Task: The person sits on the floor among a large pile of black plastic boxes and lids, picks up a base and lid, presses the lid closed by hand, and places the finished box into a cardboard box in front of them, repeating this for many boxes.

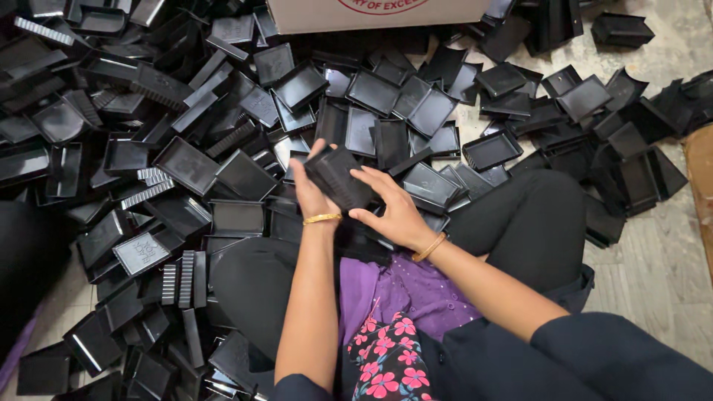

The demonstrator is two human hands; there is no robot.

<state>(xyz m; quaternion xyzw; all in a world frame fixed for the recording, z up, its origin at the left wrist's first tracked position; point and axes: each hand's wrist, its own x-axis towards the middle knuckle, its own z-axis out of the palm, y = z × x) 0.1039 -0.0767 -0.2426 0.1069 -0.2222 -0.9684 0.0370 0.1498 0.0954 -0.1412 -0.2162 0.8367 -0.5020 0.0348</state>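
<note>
Meanwhile, both hands' grip tight around black plastic tray (338, 177), left hand (312, 194), right hand (395, 215), below cardboard box (371, 15).

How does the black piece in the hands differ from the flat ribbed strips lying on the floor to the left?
The black piece is held up off the floor between the left hand and right hand; the ribbed strips lie loose on the floor. The held piece looks boxy and blocky; the strips are thin, narrow and flat. The strips show clear ridges; the held piece's surface is too dark to read. Both are black plastic.
</note>
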